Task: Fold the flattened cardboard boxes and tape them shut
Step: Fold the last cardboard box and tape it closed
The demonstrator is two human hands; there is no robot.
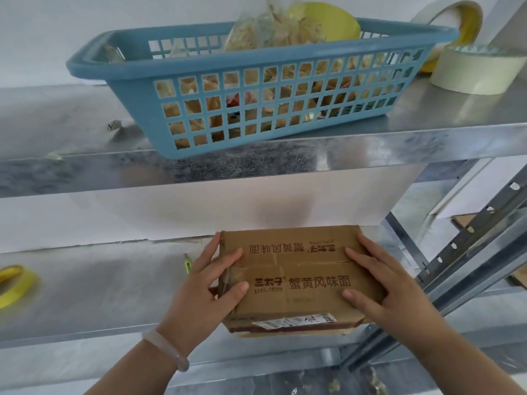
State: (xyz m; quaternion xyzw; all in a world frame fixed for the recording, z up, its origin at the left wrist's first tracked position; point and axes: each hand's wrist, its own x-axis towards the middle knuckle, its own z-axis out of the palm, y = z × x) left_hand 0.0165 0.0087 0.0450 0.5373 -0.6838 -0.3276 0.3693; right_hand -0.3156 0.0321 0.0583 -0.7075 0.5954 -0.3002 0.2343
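Note:
A closed brown cardboard box (302, 269) with printed characters stands on the lower metal shelf (99, 295). Its two top flaps meet along a seam across the middle. My left hand (205, 292) lies against the box's left end, thumb and forefinger flat on the top flaps. My right hand (382, 289) lies on the right end in the same way, fingers spread and straight on the top. A white label (296, 320) shows on the near side. A yellow tape roll (14, 283) rests on the same shelf at the far left.
A blue plastic basket (119, 67) of bagged items sits on the upper shelf. To its right stand a cream tape roll (479, 72) and a leaning roll (453, 15). A small green cutter (187, 263) lies left of the box. Steel uprights (467, 246) and flat cardboard (467, 223) are at right.

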